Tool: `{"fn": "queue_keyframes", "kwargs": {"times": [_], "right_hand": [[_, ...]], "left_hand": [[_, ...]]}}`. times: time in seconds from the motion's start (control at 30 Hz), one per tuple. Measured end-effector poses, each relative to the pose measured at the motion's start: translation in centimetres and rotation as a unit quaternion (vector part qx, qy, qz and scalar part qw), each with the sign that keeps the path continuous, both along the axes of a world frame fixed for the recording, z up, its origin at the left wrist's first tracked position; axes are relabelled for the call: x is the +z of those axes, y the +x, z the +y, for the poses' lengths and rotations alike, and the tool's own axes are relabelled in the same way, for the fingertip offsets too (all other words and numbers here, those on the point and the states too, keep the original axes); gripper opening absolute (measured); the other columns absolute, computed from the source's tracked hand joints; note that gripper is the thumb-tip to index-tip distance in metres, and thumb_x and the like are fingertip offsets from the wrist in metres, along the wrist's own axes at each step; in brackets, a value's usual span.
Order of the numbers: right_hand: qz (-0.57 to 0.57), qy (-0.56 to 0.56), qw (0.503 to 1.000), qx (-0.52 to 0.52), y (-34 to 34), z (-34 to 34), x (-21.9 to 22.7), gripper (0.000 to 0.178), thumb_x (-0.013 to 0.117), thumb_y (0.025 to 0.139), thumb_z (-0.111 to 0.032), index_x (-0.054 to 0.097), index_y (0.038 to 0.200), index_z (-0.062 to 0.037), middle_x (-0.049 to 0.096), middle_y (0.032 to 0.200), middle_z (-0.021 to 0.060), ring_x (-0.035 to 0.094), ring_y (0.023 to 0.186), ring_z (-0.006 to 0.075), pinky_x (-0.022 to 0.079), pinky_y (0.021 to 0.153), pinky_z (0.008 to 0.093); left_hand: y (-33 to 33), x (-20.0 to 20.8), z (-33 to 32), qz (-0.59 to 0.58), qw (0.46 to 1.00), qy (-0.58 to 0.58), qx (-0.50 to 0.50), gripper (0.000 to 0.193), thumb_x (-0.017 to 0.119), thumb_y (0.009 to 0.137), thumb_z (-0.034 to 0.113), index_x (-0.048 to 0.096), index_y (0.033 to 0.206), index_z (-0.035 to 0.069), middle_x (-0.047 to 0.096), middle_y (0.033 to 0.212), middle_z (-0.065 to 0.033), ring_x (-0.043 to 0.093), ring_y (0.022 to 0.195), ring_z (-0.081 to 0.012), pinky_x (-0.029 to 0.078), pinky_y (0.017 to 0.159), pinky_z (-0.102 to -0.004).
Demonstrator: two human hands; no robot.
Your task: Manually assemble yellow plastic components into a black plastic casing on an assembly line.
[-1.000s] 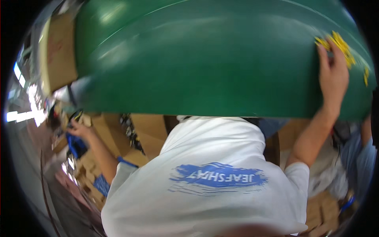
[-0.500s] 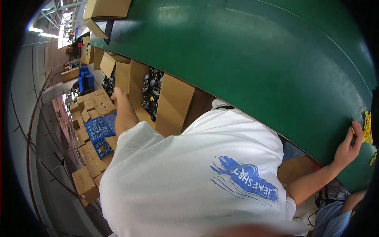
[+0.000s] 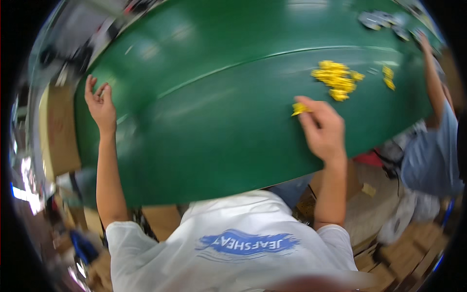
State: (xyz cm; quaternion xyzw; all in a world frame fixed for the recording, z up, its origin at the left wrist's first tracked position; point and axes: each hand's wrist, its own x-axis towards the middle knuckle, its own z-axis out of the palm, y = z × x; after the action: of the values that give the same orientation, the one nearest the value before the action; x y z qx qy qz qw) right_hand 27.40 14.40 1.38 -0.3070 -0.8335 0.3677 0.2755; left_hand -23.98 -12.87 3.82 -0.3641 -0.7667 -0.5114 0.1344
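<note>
Over the far left part of the green work surface (image 3: 204,141), my left hand (image 3: 100,107) is raised with its fingers apart and nothing visible in them. My right hand (image 3: 325,129) pinches a small yellow piece (image 3: 300,109) between thumb and fingers, just above the surface. Its exact kind is too blurred to make out. Beyond that hand lies a loose pile of similar yellow pieces (image 3: 335,78). A smaller yellow cluster (image 3: 388,78) lies to the right of the pile.
At the right, a co-worker's arm (image 3: 434,80) reaches toward several grey and silver items (image 3: 382,20) on the far side. A cardboard box (image 3: 59,129) stands at the left edge. More cartons (image 3: 413,248) sit on the floor at the lower right.
The view has swung to the right. My left hand has left the open carton of black-and-grey items and is over the green surface. My right hand has come away from the yellow pile.
</note>
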Motion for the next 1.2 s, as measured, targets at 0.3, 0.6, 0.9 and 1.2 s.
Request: {"fn": "queue_keyframes", "kwargs": {"times": [0.3, 0.6, 0.9, 1.2], "right_hand": [[0.065, 0.058, 0.996, 0.024, 1.5, 1.0, 0.1, 0.014, 0.078, 0.094, -0.018, 0.077, 0.105, -0.0082, 0.073, 0.089, 0.0097, 0.071, 0.08, 0.0312, 0.057, 0.072, 0.0426], [0.108, -0.029, 0.992, 0.066, 0.6, 2.4, 0.5, 0.016, 0.077, 0.094, -0.011, 0.075, 0.11, -0.0057, 0.078, 0.095, 0.0104, 0.075, 0.085, 0.0301, 0.06, 0.077, 0.0425], [0.136, -0.03, 0.99, -0.008, 2.0, 2.1, -0.4, 0.014, 0.076, 0.095, -0.01, 0.072, 0.108, -0.0055, 0.07, 0.106, 0.0134, 0.072, 0.091, 0.0343, 0.06, 0.079, 0.0435], [0.164, -0.106, 0.981, 0.015, 2.5, 1.2, 0.1, 0.018, 0.072, 0.099, -0.004, 0.077, 0.116, -0.0011, 0.074, 0.107, 0.0125, 0.073, 0.092, 0.0232, 0.059, 0.082, 0.0329]], "left_hand": [[26.1, -3.6, 43.9, -0.162, 0.869, -0.034, -0.466, 0.053, 0.071, 0.099, 0.015, 0.06, 0.151, 0.009, 0.064, 0.138, -0.011, 0.065, 0.118, -0.0197, 0.055, 0.101, -0.0358], [39.9, -6.3, 71.2, 0.095, 0.98, -0.14, -0.104, 0.062, 0.071, 0.094, 0.054, 0.073, 0.133, 0.006, 0.067, 0.142, -0.0263, 0.065, 0.134, -0.0389, 0.053, 0.109, -0.0533], [30.9, 0.3, 58.9, -0.168, 0.759, -0.387, -0.496, 0.044, 0.074, 0.088, 0.032, 0.075, 0.125, 0.007, 0.069, 0.105, -0.0083, 0.06, 0.097, -0.0214, 0.048, 0.089, -0.0366], [24.7, 2.8, 22.0, -0.511, 0.695, -0.13, -0.488, 0.082, 0.077, 0.083, 0.003, 0.047, 0.16, 0.006, 0.065, 0.143, -0.0071, 0.061, 0.132, -0.0202, 0.049, 0.111, -0.0349]]}}
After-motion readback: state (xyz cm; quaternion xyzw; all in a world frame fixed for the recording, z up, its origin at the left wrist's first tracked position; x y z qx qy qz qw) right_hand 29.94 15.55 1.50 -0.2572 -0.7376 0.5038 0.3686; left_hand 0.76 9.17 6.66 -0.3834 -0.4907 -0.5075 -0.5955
